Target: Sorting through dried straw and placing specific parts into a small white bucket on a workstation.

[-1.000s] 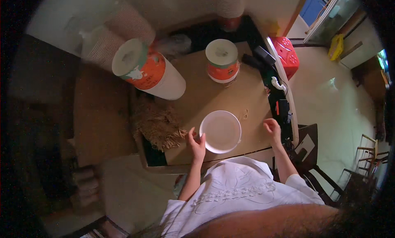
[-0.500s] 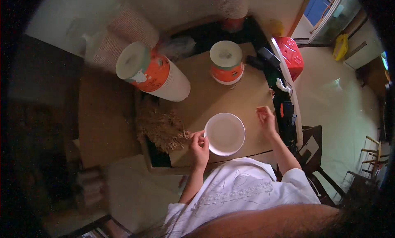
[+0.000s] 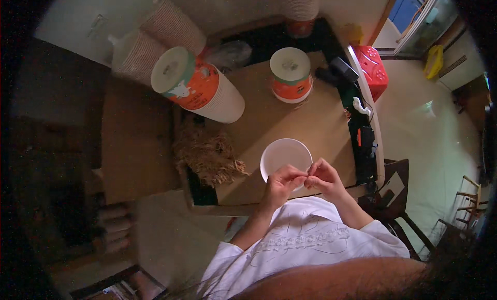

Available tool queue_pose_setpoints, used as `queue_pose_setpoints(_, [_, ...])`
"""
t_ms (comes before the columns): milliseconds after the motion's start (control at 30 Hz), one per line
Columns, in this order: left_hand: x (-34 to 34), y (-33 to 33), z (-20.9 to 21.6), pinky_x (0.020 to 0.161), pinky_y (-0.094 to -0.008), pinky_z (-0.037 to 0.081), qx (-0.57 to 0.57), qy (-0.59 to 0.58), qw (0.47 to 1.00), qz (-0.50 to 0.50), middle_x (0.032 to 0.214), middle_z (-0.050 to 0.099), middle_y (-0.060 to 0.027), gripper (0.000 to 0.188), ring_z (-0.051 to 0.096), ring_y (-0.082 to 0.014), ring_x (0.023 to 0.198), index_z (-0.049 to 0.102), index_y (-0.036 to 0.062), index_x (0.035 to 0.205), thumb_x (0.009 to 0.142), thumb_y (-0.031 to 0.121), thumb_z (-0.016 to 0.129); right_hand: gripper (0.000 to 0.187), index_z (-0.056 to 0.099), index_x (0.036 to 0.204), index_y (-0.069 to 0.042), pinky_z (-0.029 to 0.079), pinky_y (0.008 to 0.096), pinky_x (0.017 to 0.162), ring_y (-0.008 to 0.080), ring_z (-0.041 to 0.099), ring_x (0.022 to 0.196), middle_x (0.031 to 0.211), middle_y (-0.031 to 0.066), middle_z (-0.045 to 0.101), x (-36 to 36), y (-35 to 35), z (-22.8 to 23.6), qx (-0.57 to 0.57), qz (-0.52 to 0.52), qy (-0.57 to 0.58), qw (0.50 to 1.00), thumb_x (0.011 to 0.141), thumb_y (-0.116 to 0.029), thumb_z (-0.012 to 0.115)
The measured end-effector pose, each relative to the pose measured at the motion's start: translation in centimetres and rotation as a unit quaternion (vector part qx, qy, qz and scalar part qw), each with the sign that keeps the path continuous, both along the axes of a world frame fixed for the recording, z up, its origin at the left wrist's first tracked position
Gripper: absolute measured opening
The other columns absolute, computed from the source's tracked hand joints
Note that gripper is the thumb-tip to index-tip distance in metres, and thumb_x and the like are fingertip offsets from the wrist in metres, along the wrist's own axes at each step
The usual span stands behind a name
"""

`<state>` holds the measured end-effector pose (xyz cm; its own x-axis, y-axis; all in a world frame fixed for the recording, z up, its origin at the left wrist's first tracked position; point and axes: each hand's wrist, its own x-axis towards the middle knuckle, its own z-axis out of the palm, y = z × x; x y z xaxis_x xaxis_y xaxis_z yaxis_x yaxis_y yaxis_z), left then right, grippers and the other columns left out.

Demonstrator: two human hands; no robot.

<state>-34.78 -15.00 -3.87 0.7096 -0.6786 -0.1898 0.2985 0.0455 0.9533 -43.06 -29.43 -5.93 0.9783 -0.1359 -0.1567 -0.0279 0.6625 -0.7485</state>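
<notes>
A round white bowl (image 3: 283, 154) sits on the brown board in front of me. Over its near right rim my left hand (image 3: 282, 183) and my right hand (image 3: 326, 180) meet, fingertips pinched together and touching. Whatever they hold between them is too small to make out. To the left of the bowl lies a tangled heap of brown, stringy dried fibres (image 3: 215, 157), apart from both hands.
A tall stack of paper bowls (image 3: 199, 93) with an orange-green wrapped top one stands at the back left. A shorter stack (image 3: 291, 74) is behind the bowl. Black devices (image 3: 366, 137) and a crumpled white tissue (image 3: 361, 106) line the right edge, near a red stool (image 3: 371, 72).
My left hand has let go of the bowl's left rim and moved right. My right hand has come in from the right, and the fingertips now meet over the bowl's near rim.
</notes>
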Motion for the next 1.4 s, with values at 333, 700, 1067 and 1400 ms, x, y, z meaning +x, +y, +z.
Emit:
queue_pose_setpoints(333, [0.2,0.9,3.8,0.062,-0.0304,0.043,0.134,-0.416,0.894,0.097,0.075,0.049,-0.0106,0.008,0.052,-0.0238,0.071,0.055,0.0018,0.085,0.078,-0.001,0.057,0.04,0.041,0.116,-0.004,0.042,0.0248,0.08,0.0122,0.05,0.093,0.101,0.0071,0.051,2.4,2.4,4.5,-0.179,0.03,-0.08,0.98,0.081,-0.007,0.06])
queue_pose_setpoints(700, [1.7,4.3,0.4,0.054,-0.0349,0.036,0.218,-0.341,0.896,0.182,0.067,0.043,-0.0108,0.017,0.045,-0.0259,0.06,0.041,0.0021,0.075,0.085,0.01,0.052,0.019,0.05,0.096,-0.002,0.04,0.022,0.056,0.0081,0.048,0.064,0.073,0.0026,0.052,3.1,1.9,2.9,-0.331,0.156,-0.024,0.93,0.082,-0.009,0.06])
queue_pose_setpoints(1067, [1.2,3.5,0.1,0.057,-0.0282,0.037,0.235,-0.36,0.893,0.135,0.064,0.041,-0.006,0.016,0.043,-0.0166,0.061,0.043,0.0033,0.075,0.086,0.012,0.051,0.015,0.05,0.095,-0.003,0.039,0.0185,0.059,0.0044,0.046,0.067,0.074,-0.0008,0.052,3.8,3.6,1.8,-0.182,0.146,0.047,0.971,0.085,-0.011,0.057])
queue_pose_setpoints(1400, [0.9,3.6,-0.9,0.052,-0.021,0.031,0.138,-0.041,0.984,0.107,0.061,0.037,0.0043,0.03,0.035,-0.0049,0.058,0.043,0.004,0.069,0.093,0.02,0.039,0.005,0.051,0.081,0.0,0.036,0.0179,0.053,0.0024,0.043,0.061,0.067,-0.0014,0.05,3.4,3.5,2.6,-0.309,0.055,0.039,0.949,0.083,-0.002,0.056])
